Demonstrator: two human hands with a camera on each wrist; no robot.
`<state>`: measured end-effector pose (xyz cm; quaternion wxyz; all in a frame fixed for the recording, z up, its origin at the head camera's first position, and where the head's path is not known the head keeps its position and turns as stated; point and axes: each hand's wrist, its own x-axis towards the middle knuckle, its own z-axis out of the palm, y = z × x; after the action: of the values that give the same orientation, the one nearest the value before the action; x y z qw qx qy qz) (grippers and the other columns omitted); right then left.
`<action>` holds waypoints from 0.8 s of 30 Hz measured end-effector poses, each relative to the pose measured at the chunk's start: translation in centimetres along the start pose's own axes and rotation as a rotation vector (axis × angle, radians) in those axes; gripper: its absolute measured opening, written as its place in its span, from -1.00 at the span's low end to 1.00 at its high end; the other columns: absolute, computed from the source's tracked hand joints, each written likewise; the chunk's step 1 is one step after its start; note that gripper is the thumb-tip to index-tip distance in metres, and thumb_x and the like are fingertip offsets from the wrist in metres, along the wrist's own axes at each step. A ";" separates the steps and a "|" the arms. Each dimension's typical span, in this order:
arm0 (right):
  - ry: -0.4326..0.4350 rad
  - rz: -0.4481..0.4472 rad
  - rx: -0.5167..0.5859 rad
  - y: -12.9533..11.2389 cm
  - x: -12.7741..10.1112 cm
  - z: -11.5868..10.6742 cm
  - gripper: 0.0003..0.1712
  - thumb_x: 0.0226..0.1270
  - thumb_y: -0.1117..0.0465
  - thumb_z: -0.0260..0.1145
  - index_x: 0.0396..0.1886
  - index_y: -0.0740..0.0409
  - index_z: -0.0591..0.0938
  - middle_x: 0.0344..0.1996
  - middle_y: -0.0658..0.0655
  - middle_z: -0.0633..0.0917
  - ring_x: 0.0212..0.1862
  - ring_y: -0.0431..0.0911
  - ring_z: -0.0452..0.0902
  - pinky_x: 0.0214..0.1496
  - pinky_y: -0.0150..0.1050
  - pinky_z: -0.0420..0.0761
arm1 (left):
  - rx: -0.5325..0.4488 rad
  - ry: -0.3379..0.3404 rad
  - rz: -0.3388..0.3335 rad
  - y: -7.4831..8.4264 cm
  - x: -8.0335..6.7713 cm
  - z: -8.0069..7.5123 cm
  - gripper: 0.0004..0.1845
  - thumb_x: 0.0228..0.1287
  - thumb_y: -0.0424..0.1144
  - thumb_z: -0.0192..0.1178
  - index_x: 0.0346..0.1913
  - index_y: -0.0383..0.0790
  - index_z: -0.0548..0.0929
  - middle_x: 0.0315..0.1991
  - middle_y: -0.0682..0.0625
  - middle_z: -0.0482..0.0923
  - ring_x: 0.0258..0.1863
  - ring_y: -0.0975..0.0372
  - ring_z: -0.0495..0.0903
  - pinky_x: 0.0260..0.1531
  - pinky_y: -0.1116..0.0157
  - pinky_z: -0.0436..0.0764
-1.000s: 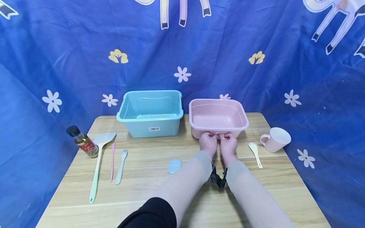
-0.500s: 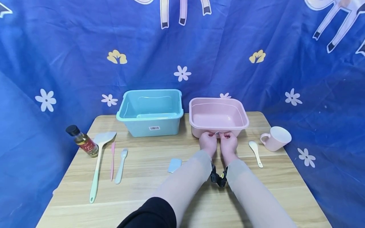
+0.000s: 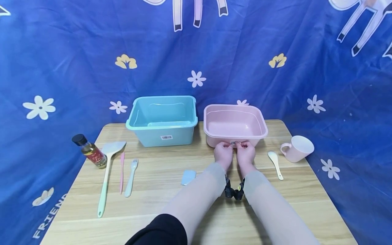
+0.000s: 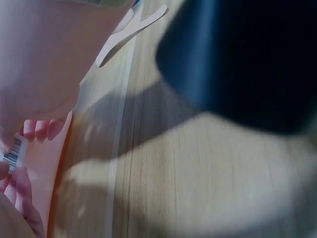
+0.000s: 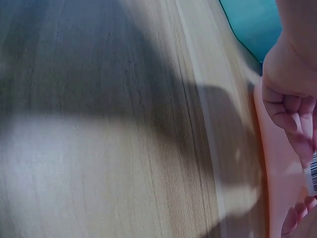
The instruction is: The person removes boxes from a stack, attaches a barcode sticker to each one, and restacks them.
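Observation:
A pink bin (image 3: 235, 123) stands at the back of the wooden table (image 3: 147, 207), right of centre. On its front wall is a small barcode sticker (image 3: 234, 143) (image 4: 17, 151) (image 5: 312, 173). My left hand (image 3: 228, 145) and right hand (image 3: 242, 145) sit side by side against that wall. Each pinches one end of the sticker with curled fingers. In the right wrist view the left hand (image 5: 287, 94) shows curled fingers against the pink wall. The left wrist view shows the right hand's fingertips (image 4: 42, 129) just above the sticker.
A light-blue bin (image 3: 162, 120) stands left of the pink one. A white spoon (image 3: 275, 164) and a pink mug (image 3: 298, 148) lie to the right. At the left are an oil bottle (image 3: 90, 152), a green spatula (image 3: 107, 173), a pink knife (image 3: 121, 172) and a blue fork (image 3: 131, 177). A small blue scraper (image 3: 188, 177) lies mid-table.
Both hands stay pinched on the sticker at the pink bin's front wall. Only the head view has shifted slightly.

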<state>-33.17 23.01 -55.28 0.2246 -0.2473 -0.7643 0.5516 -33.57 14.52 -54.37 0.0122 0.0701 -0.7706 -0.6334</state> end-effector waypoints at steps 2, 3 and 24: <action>0.002 -0.001 -0.002 0.0 0.0 0.0 -0.79 0.23 0.22 0.44 -0.44 0.26 0.61 -0.52 0.10 0.61 -0.41 -0.05 0.49 -0.26 -0.17 0.50 | 0.001 -0.031 0.026 -0.1 0.0 0.0 -0.95 0.23 -0.39 0.29 -0.30 -0.26 0.73 -0.46 0.05 0.65 -0.42 0.26 0.60 -0.28 0.30 0.60; 0.003 -0.002 -0.003 0.0 0.0 0.0 -0.79 0.23 0.22 0.44 -0.44 0.26 0.61 -0.53 0.10 0.61 -0.41 -0.05 0.49 -0.26 -0.17 0.50 | 0.005 -0.046 0.038 -0.1 0.0 0.0 -0.94 0.22 -0.40 0.28 -0.28 -0.27 0.74 -0.45 0.05 0.65 -0.43 0.27 0.60 -0.30 0.32 0.60; -0.014 0.032 0.015 -0.1 -0.2 -0.1 -0.80 0.25 0.24 0.41 -0.39 0.28 0.59 -0.51 0.12 0.63 -0.47 -0.12 0.52 -0.35 -0.26 0.55 | -0.042 -0.122 0.027 -0.1 0.0 0.0 -0.78 0.20 -0.47 0.27 -0.08 -0.33 0.73 -0.39 0.01 0.67 -0.49 0.32 0.54 -0.41 0.41 0.56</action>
<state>-33.01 22.95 -55.21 0.2121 -0.2539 -0.7578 0.5624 -33.54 14.48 -54.47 -0.0248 0.0205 -0.7575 -0.6521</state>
